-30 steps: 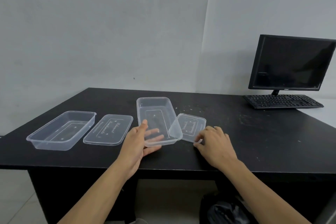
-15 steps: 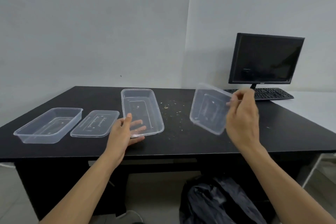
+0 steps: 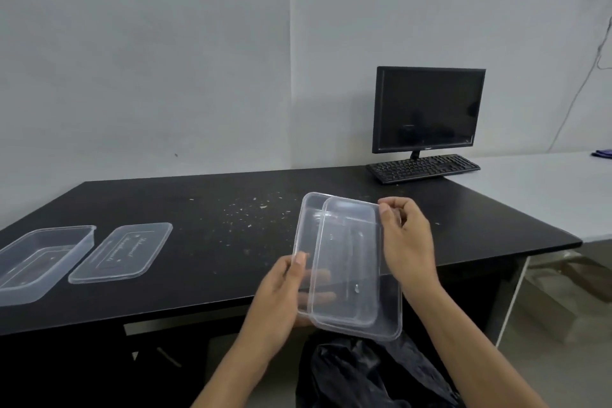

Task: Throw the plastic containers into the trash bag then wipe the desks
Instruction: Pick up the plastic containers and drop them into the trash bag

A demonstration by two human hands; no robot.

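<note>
My left hand (image 3: 281, 291) grips a clear plastic container (image 3: 387, 311) by its left rim, lifted off the black desk (image 3: 212, 242) near the front edge. My right hand (image 3: 407, 238) pinches a clear lid (image 3: 347, 262) at its far right corner and holds it over the container. A black trash bag (image 3: 364, 374) sits on the floor right below them. Another clear container (image 3: 36, 258) and a second lid (image 3: 121, 252) lie on the desk's left side.
Crumbs (image 3: 251, 212) are scattered across the middle of the desk. A black monitor (image 3: 427, 109) and keyboard (image 3: 422, 167) stand at the back right. A white desk (image 3: 546, 195) adjoins on the right, with a purple cloth (image 3: 602, 153) at its far edge.
My left hand lifted the container off the desk and carried it right. My right hand picked up the lid and brought it over the container, above the trash bag.
</note>
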